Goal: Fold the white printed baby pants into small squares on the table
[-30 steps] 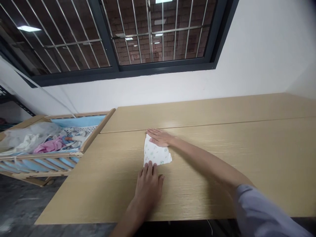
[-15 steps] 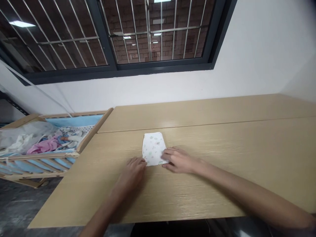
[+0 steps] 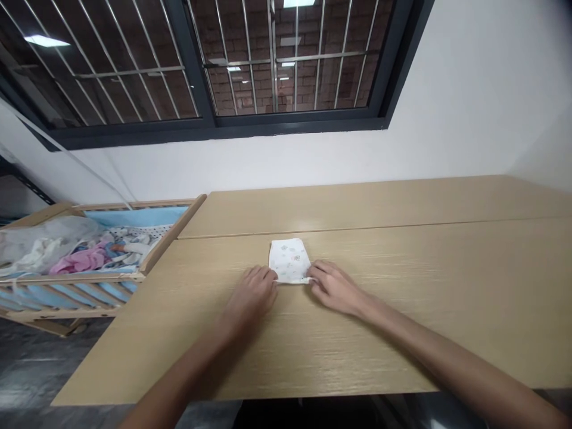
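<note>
A small white cloth (image 3: pixel 289 262) with a faint printed pattern lies folded on the wooden table. My left hand (image 3: pixel 255 291) pinches its near left corner, fingers closed. At the near right corner, my right hand (image 3: pixel 333 286) grips the edge between thumb and fingers. The cloth's near edge runs straight between the two hands and looks slightly rolled or folded. Both corners are partly hidden under my fingers.
Left of the table (image 3: pixel 424 286) stands a wooden crib (image 3: pixel 174 232) with blue lining, holding crumpled clothes, a pink cloth (image 3: pixel 83 260) and a clear plastic bag. Behind the table are a white wall and a barred window (image 3: pixel 290 122).
The near edge of the cloth has moved away from me, so the cloth looks shorter. Both hands have shifted forward and right, and the right hand now grips the near right corner.
</note>
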A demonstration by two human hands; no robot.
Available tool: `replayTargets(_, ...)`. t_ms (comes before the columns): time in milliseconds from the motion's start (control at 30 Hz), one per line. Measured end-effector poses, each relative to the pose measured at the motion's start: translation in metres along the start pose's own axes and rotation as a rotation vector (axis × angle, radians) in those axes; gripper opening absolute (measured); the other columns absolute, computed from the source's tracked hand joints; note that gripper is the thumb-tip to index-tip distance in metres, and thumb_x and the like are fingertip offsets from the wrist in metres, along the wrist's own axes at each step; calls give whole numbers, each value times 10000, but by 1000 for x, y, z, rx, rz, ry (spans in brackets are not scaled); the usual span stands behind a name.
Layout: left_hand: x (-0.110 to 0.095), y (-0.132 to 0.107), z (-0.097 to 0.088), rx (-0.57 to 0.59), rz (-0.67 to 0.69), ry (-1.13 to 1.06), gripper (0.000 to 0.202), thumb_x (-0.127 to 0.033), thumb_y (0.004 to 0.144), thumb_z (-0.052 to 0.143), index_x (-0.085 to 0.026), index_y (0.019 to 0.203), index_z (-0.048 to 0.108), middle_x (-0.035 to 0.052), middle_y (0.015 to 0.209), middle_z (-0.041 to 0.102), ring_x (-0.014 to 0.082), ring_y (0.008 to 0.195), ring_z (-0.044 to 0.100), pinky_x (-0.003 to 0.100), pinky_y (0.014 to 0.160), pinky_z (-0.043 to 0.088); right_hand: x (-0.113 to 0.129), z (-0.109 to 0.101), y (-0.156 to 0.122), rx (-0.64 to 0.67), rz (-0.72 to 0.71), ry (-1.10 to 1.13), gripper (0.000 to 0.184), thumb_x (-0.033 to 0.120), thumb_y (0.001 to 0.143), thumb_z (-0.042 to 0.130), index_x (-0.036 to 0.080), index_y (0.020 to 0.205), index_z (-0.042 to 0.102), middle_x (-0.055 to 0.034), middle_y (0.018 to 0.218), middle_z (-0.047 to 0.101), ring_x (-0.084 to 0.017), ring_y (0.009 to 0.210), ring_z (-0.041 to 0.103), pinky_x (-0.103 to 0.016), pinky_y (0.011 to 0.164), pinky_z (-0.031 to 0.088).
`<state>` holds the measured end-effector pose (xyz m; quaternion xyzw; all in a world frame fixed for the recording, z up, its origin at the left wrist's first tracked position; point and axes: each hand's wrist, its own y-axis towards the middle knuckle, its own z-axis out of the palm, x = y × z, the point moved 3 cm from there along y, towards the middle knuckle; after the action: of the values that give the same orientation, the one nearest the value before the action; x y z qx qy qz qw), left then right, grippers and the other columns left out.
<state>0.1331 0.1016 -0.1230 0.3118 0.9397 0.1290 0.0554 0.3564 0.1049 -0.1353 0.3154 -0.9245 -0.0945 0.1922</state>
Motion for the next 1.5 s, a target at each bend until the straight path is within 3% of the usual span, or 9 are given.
replayTargets(167, 16, 41, -10, -135, -180, -139, 188, -196, 945, 436, -197, 1015, 611, 89, 1048, 667, 252, 1020, 594, 397, 937, 458, -12, -10, 26, -56, 135, 85, 244, 175, 943, 397, 171, 1030, 625, -117, 1019, 656, -253, 1023, 593, -378, 926, 457)
replayTargets(367, 50, 88, 11, -176, -319, -162, 274, -206, 999, 364, -172, 1080, 624, 107, 1093, 682, 242, 1085, 598, 370, 979, 446, -50, -13, 78, -142, 178, 181, 231, 238, 985, 380, 177, 1054, 592, -107, 1036, 659, -220, 972, 607, -329, 872, 461)
replayTargets(600, 69, 104, 48, -133, -487, -123, 326, -211, 1021, 350, -141, 1079, 662, 155, 1066, 698, 263, 1035, 633, 365, 897, 456, -90, 24, 111, -156, 328, 135, 207, 244, 986, 432, 162, 1126, 562, -122, 1104, 672, -213, 984, 625, -306, 837, 468)
replayTargets(733, 71, 104, 54, -125, -523, -122, 323, -219, 1012, 366, -150, 1085, 673, 166, 1076, 707, 269, 1028, 652, 367, 876, 472, -94, 30, 115, -136, 361, 114, 237, 255, 982, 445, 134, 1139, 576, -134, 1026, 698, -229, 921, 648, -315, 791, 485)
replayTargets(833, 64, 101, 50, -177, -498, -118, 367, -258, 1026, 330, -126, 1221, 611, 189, 1201, 668, 283, 1161, 606, 413, 985, 445, -81, 21, 112, -192, 359, 46, 362, 299, 992, 436, 107, 1284, 533, -207, 1221, 637, -287, 1114, 599, -393, 946, 455)
replayTargets(933, 47, 97, 48, -205, -376, -142, 490, -356, 1051, 247, -110, 1432, 431, 194, 1426, 544, 268, 1332, 502, 440, 1104, 382, -54, 18, 106, -210, 181, -81, 482, 352, 1016, 362, 117, 1423, 466, -213, 1399, 540, -318, 1280, 501, -460, 1094, 358)
replayTargets(1067, 27, 96, 61, -98, -205, -181, 644, -496, 1043, 197, -98, 1544, 273, 184, 1598, 362, 247, 1495, 312, 420, 1197, 292, -33, 35, 97, -32, -21, -180, 634, 295, 958, 385, 61, 1545, 328, -202, 1562, 402, -302, 1441, 358, -461, 1190, 259)
replayTargets(1233, 25, 94, 78, 52, -158, -170, 802, -603, 1012, 145, -24, 1564, 198, 225, 1644, 204, 282, 1542, 163, 436, 1238, 204, -42, 49, 90, 133, 26, -164, 694, 350, 969, 336, 26, 1578, 251, -169, 1637, 277, -284, 1524, 235, -473, 1249, 145)
replayTargets(1500, 43, 85, 78, 104, -133, -106, 821, -603, 1011, 173, 9, 1558, 177, 259, 1648, 137, 307, 1548, 101, 473, 1249, 157, -54, 35, 77, 166, 131, -53, 831, 626, 1003, 238, 50, 1600, 187, -185, 1658, 177, -305, 1545, 160, -469, 1248, 133)
